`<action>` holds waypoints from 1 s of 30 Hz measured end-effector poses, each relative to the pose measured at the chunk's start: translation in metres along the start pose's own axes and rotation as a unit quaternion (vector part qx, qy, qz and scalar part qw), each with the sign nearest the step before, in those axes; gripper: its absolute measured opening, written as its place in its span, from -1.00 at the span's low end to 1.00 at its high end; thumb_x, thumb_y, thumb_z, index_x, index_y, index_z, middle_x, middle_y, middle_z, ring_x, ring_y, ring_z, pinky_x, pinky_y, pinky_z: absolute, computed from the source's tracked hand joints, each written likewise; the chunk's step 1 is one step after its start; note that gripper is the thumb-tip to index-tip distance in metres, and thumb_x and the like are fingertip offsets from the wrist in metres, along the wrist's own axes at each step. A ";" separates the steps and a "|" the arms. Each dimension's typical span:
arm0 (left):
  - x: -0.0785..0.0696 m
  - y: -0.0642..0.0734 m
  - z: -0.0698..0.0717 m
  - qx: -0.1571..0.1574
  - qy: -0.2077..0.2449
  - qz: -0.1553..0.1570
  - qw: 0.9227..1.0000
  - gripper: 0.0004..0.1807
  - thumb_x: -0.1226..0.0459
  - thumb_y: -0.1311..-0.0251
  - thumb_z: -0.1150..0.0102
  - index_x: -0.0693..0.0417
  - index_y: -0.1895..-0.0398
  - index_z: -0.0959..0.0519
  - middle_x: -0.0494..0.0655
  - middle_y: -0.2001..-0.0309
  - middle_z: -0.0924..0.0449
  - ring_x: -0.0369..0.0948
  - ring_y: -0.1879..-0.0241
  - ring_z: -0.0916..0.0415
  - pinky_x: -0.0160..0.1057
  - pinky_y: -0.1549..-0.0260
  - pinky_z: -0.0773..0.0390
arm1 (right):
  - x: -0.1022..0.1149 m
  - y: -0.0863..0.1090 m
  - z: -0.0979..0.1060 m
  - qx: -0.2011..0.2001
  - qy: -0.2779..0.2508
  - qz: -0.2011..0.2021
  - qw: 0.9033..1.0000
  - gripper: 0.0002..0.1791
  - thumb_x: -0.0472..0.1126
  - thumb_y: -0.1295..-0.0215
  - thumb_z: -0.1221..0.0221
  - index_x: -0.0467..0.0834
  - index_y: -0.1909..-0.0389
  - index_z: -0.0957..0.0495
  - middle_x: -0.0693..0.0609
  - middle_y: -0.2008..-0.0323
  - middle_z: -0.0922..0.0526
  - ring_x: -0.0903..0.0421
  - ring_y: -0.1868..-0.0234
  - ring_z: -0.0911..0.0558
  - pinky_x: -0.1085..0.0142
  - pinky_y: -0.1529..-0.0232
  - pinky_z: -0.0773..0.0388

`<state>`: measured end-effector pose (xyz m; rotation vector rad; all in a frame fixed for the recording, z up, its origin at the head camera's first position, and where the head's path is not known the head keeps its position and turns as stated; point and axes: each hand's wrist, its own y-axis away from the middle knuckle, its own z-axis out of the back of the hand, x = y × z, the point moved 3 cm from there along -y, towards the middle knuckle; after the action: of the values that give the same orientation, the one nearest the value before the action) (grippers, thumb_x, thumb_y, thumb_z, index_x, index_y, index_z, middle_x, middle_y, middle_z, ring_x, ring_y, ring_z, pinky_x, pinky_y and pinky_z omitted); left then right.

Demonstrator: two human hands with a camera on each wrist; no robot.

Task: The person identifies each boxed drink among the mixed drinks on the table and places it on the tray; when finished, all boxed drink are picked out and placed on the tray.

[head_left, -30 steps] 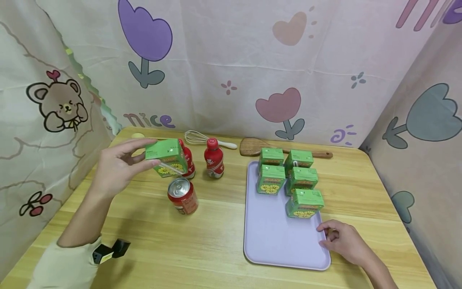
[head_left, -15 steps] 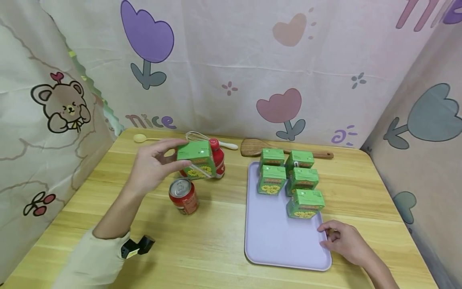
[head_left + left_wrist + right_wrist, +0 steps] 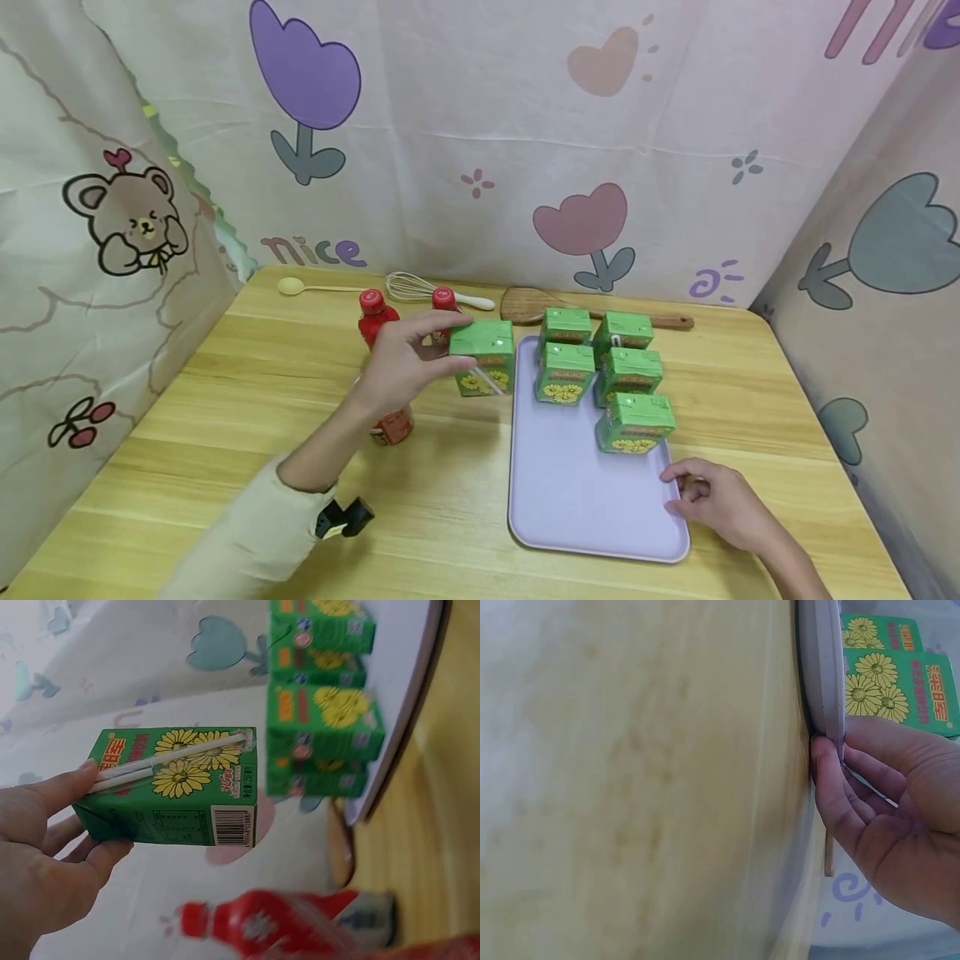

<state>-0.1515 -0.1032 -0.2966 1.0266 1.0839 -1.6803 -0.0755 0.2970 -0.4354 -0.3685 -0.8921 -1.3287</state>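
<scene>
In the head view my left hand (image 3: 401, 362) pinches a green drink carton (image 3: 483, 358) with yellow flowers by its top end. The carton hangs upright just left of the purple tray (image 3: 585, 508), above the table. A straw (image 3: 176, 759) is stuck to its side in the left wrist view. My right hand (image 3: 712, 500) holds the tray's right rim, and the right wrist view shows fingertips (image 3: 823, 750) at that rim. Several matching cartons (image 3: 566, 372) stand on the back part of the tray, one of them (image 3: 635, 422) nearest the right hand.
Two red bottles (image 3: 372, 312) stand behind my left hand, one partly hidden. A red can (image 3: 393, 427) is mostly covered by that forearm. Along the back lie a yellow spoon (image 3: 292, 287), a whisk (image 3: 408, 286) and a wooden spatula (image 3: 525, 306). Printed cloth surrounds the table.
My left hand has carried the carton rightward, past the bottles and can, to beside the tray's left edge. The right hand stays on the rim.
</scene>
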 end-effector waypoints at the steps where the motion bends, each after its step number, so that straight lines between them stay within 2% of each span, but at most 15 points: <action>1: 0.003 0.000 -0.005 0.002 -0.004 0.003 1.000 -0.49 0.38 0.07 -0.43 0.17 -0.06 -0.58 0.04 -0.09 -0.54 -0.03 0.08 -0.57 -0.28 0.12 -0.63 | 0.000 0.000 0.000 0.000 0.000 0.001 1.000 -0.63 -0.32 0.01 -0.38 -0.28 0.14 -0.55 -0.06 0.30 -0.57 0.36 0.50 -0.44 0.44 0.53 -0.46; 4: 0.012 -0.001 -0.019 0.009 -0.007 0.014 1.000 -0.49 0.33 0.06 -0.44 0.10 -0.05 -0.60 -0.03 -0.06 -0.55 -0.07 0.03 -0.56 -0.25 0.04 -0.60 | 0.001 0.000 0.000 0.001 -0.001 0.005 1.000 -0.64 -0.32 0.01 -0.38 -0.27 0.14 -0.56 -0.06 0.31 -0.57 0.36 0.50 -0.44 0.44 0.52 -0.46; 7: 0.021 -0.002 -0.034 0.020 0.006 0.024 0.999 -0.49 0.31 0.06 -0.45 0.11 -0.05 -0.60 -0.06 -0.07 -0.55 -0.10 -0.04 -0.52 -0.25 -0.02 -0.57 | 0.001 0.000 0.000 0.003 -0.002 0.005 1.000 -0.64 -0.32 0.00 -0.38 -0.28 0.14 -0.55 -0.06 0.32 -0.57 0.36 0.50 -0.44 0.44 0.52 -0.46; 12: 0.033 -0.003 -0.057 0.036 0.022 0.037 0.998 -0.48 0.33 0.09 -0.46 0.10 -0.05 -0.61 -0.01 -0.13 -0.55 -0.10 -0.15 -0.47 -0.28 -0.01 -0.56 | 0.002 0.000 0.000 0.000 0.003 0.003 1.000 -0.64 -0.32 0.01 -0.38 -0.27 0.15 -0.56 -0.05 0.33 -0.57 0.36 0.50 -0.44 0.44 0.53 -0.46; 16: 0.039 -0.003 -0.072 0.045 0.009 0.042 0.998 -0.48 0.32 0.10 -0.47 0.05 -0.04 -0.61 0.00 -0.15 -0.53 -0.10 -0.18 -0.45 -0.27 -0.03 -0.55 | 0.002 0.000 0.000 -0.002 0.005 0.002 1.000 -0.65 -0.33 0.01 -0.38 -0.27 0.15 -0.56 -0.06 0.31 -0.57 0.36 0.50 -0.45 0.44 0.52 -0.47; 24: 0.046 -0.003 -0.093 0.051 -0.008 0.028 0.998 -0.51 0.31 0.09 -0.46 0.06 -0.01 -0.62 -0.04 -0.10 -0.57 -0.11 -0.12 -0.49 -0.26 0.02 -0.58 | 0.001 0.001 0.000 0.001 0.002 -0.005 1.000 -0.65 -0.33 0.00 -0.37 -0.27 0.15 -0.56 -0.07 0.27 -0.57 0.35 0.49 -0.45 0.44 0.52 -0.47; 30: 0.055 -0.002 -0.104 0.044 -0.043 0.016 0.998 -0.52 0.26 0.11 -0.48 0.01 0.01 -0.64 -0.09 -0.08 -0.60 -0.17 -0.15 -0.49 -0.23 -0.10 -0.52 | 0.002 0.000 0.000 -0.003 0.006 -0.004 1.000 -0.65 -0.34 0.00 -0.37 -0.27 0.15 -0.56 -0.06 0.30 -0.56 0.35 0.49 -0.44 0.44 0.52 -0.47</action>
<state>-0.1507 -0.0168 -0.3763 1.0122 0.9415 -1.7426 -0.0752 0.2955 -0.4340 -0.3609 -0.8814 -1.3401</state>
